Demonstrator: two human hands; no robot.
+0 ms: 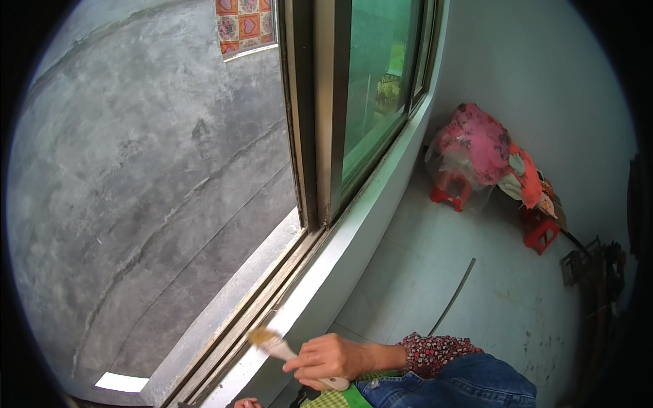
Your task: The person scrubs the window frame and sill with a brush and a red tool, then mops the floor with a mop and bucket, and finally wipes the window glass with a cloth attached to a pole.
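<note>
My right hand [331,359] grips the pale wooden handle of a paintbrush-type brush [279,349]. Its tan bristles are blurred and hang over the inner edge of the window track [245,331], beside the white sill [301,301]. I cannot tell whether they touch it. Only a few fingers of my left hand [247,403] show at the bottom edge of the picture, close to the sill, and what they do is hidden. The sliding window's brown metal frame [326,127] stands farther along the track.
Green glass panes [380,86] fill the far part of the window. Outside is a grey cement wall [168,178]. On the tiled floor [408,285] lie a thin dark strip [454,296] and, farther back, red plastic stools [538,229] bearing cloths [479,143].
</note>
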